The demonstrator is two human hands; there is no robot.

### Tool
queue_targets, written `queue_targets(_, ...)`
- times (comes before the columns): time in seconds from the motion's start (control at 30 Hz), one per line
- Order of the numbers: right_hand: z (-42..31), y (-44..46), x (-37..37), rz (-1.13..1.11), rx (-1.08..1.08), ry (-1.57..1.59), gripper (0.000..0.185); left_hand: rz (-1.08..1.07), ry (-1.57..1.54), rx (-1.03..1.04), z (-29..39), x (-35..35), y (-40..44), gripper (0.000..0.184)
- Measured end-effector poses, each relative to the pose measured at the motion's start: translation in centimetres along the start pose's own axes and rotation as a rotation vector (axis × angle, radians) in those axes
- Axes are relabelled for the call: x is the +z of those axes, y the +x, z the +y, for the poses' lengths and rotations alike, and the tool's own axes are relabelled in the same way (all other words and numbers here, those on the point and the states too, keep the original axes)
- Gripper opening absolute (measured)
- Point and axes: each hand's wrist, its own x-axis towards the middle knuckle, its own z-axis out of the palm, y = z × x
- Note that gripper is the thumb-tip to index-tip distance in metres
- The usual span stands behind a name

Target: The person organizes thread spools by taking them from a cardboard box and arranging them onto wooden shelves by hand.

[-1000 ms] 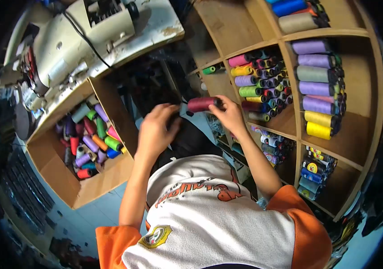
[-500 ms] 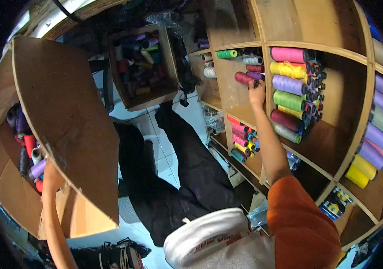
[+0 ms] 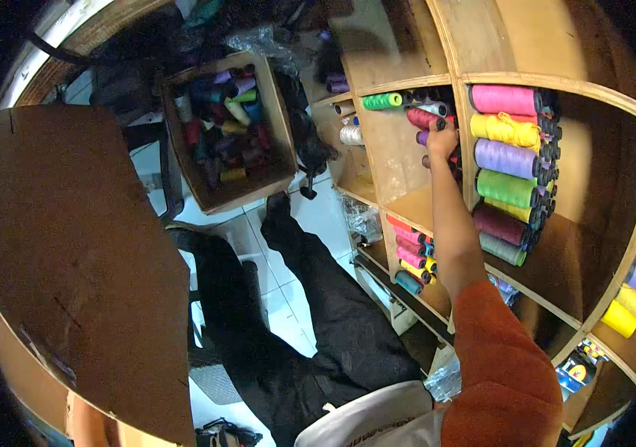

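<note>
My right hand (image 3: pixel 443 139) is inside a shelf compartment, its fingers closed around the black end of a dark red thread spool (image 3: pixel 423 118). A purple spool (image 3: pixel 422 138) shows just below it, partly covered by the hand. Pale spools lie behind, and a green spool (image 3: pixel 382 101) rests at the compartment's left side. My left hand is hidden behind the large cardboard flap (image 3: pixel 87 261) of a box at the left.
A cardboard box (image 3: pixel 211 203) of mixed spools stands on the tiled floor ahead. Right of my hand, a compartment holds stacked spools, topped by a pink one (image 3: pixel 504 99). Smaller spools (image 3: pixel 409 281) fill a lower shelf. My legs (image 3: pixel 318 298) extend between box and shelves.
My right hand has moved the dark red spool deeper into the compartment, against the other spools. My view has shifted, and the flap now covers my left hand and the spools in the left box.
</note>
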Motion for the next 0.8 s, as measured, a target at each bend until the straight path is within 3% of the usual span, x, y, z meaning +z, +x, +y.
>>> queue_targets(0.03,-0.6,0.3,0.2,0.007,0.005,-0.028,0.041,0.004,0.009,-0.002,-0.2,0.0,0.0,0.049)
queue_targets(0.13,-2.7,1.5,-1.7,-0.281,0.167,0.080,0.054,-0.006,0.035,0.003,-0.7,-0.1,0.1,0.050)
queue_targets(0.4,-1.7,1.1,1.4,-0.216,0.004,0.112,0.049,-0.016,0.091,0.009,-1.3,-0.1,0.4,0.051)
queue_targets(0.43,-0.2,0.9,3.3,-0.072,-0.125,0.053,0.052,-0.016,0.097,0.009,-1.3,-0.1,0.5,0.051)
queue_targets(0.53,0.8,1.0,4.8,-0.225,0.147,0.419,0.056,-0.006,0.113,0.010,-1.5,-0.2,0.8,0.052)
queue_targets(0.63,-1.1,0.5,1.3,-0.206,0.113,0.463,0.052,-0.001,0.126,0.013,-1.9,-0.5,1.1,0.052)
queue_targets(0.7,0.1,0.5,1.6,-0.281,0.076,0.418,0.043,0.003,0.137,0.013,-2.1,-0.6,1.1,0.053)
queue_targets(0.8,0.8,-1.1,1.5,-0.320,-0.063,-0.023,0.042,0.011,0.208,0.028,-2.4,-1.5,0.5,0.053)
